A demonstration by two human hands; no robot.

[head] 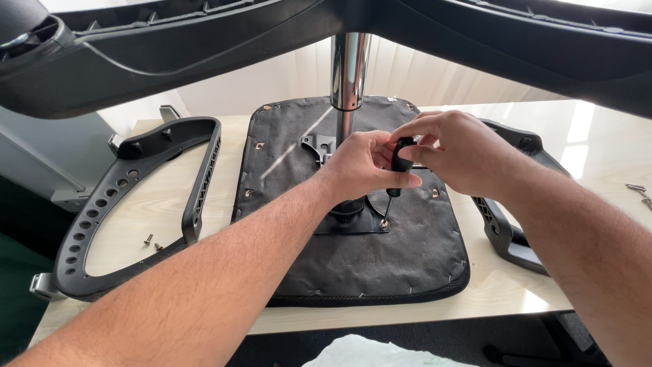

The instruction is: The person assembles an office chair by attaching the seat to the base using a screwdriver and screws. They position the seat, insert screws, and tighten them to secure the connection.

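The seat cushion [360,245] lies underside-up on the table [530,292], so its mounting plate [353,221] faces the person. Both the left hand [363,166] and right hand [462,153] have fingers closed around the black screwdriver [399,163] handle, keeping it upright with its tip on a screw [385,222] in the plate's corner. Armrests [136,204] lie aside, off the cushion.

Pale wooden table [598,136] catching bright glare, white vertical blinds [421,75] glowing with daylight behind, dark floor [20,285] down on the left.

No packages, labels, signs, screens.
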